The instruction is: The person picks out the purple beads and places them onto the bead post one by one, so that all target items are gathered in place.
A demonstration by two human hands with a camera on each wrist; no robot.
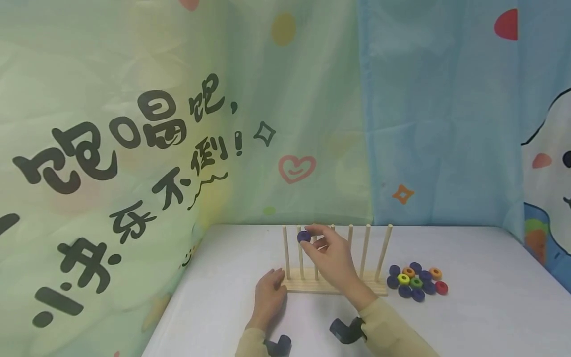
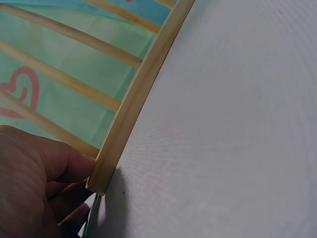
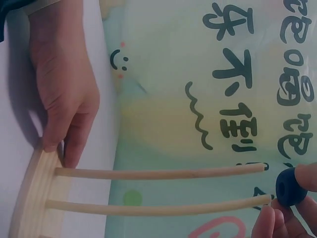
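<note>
A wooden peg stand with a row of several upright pegs stands on the white table. At its left end, my left hand grips the base between thumb and fingers; the left wrist view shows the thumb against the base end. My right hand pinches a dark blue ring bead up at the height of the peg tops. In the right wrist view, the bead is just off the tip of the second peg, its hole facing the pegs.
To the right of the stand lies a loose cluster of beads on the table: several dark blue ones, a yellow bead, a green bead, a red bead and orange beads. A printed cloth backdrop hangs behind the table.
</note>
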